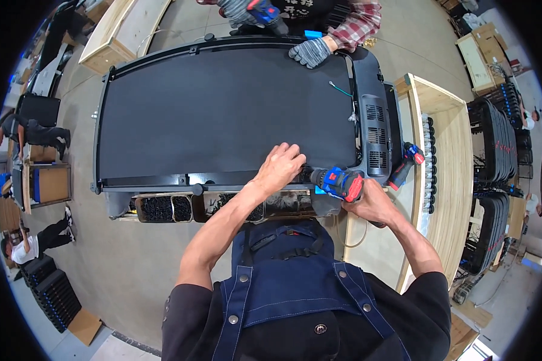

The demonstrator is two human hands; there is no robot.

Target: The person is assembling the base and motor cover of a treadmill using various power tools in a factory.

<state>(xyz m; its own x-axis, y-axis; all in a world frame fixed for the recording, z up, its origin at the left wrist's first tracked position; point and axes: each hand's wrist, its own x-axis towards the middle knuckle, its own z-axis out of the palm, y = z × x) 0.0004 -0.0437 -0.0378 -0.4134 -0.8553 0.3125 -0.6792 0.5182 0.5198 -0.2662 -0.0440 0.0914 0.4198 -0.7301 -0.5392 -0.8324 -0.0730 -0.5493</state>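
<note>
A black treadmill deck (223,114) with a vented motor end (374,129) at its right lies in front of me. My right hand (370,203) is wrapped round the handle of a blue and red cordless drill (337,182), its front pointing left along the deck's near rail. My left hand (280,165) rests over that rail beside the drill's front end. Its fingers are curled together, and whatever they pinch is hidden. A short green wire (340,89) and a small connector (352,117) lie near the motor end.
Across the deck a co-worker's gloved hand (311,53) rests on the far rail; the other glove holds a cordless drill (267,17). Another cordless drill (408,163) lies right of the motor end, by a wooden crate (448,120). Bins of dark screws (162,209) sit below the near rail.
</note>
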